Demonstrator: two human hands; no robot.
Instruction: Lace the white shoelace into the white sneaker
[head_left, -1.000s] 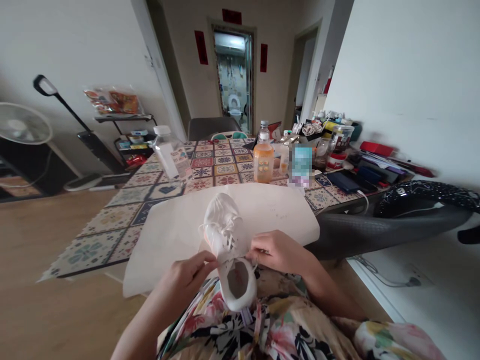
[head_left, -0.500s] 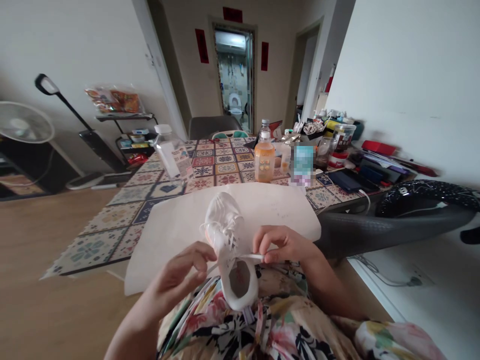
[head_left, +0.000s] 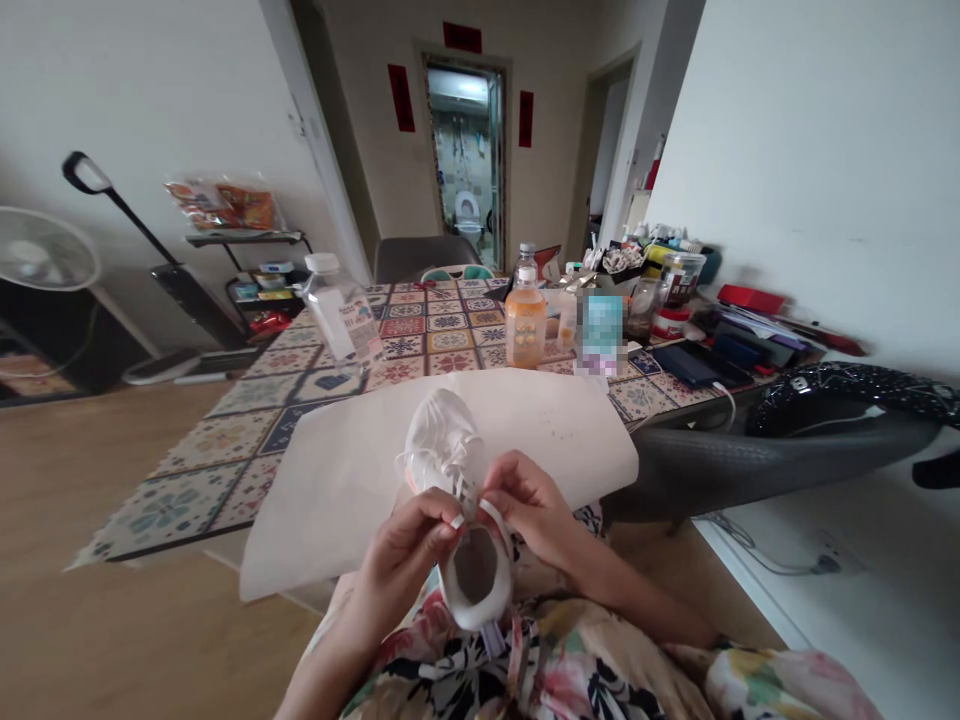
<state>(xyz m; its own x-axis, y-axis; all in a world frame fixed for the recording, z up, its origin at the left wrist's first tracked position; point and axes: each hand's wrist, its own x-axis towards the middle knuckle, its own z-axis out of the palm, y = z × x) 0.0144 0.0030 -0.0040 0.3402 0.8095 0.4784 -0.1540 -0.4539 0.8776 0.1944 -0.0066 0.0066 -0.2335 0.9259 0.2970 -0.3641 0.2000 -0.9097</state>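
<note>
A white lace-up sneaker (head_left: 441,425) points away from me, its toe over a white paper sheet (head_left: 555,425) and its heel near my lap. My left hand (head_left: 405,540) is closed in a pinch at the left of the shoe's opening, with a small white piece of lace between thumb and forefinger. On the opposite side, my right hand (head_left: 529,505) pinches the white shoelace (head_left: 491,512) close to the top eyelets. Both hands touch or nearly touch the collar. The fingers partly cover the upper lacing.
Beyond the paper, a patterned tablecloth (head_left: 401,325) carries a large clear bottle (head_left: 341,315) on the left and an orange drink bottle (head_left: 525,330). A tablet (head_left: 701,365) and clutter line the right side. A dark chair or seat (head_left: 720,465) stands at right.
My right hand has moved left and inward with the lace, to the shoe's opening. My left hand, loosely open before, has come right and closed in a pinch. The camera view shifted slightly.
</note>
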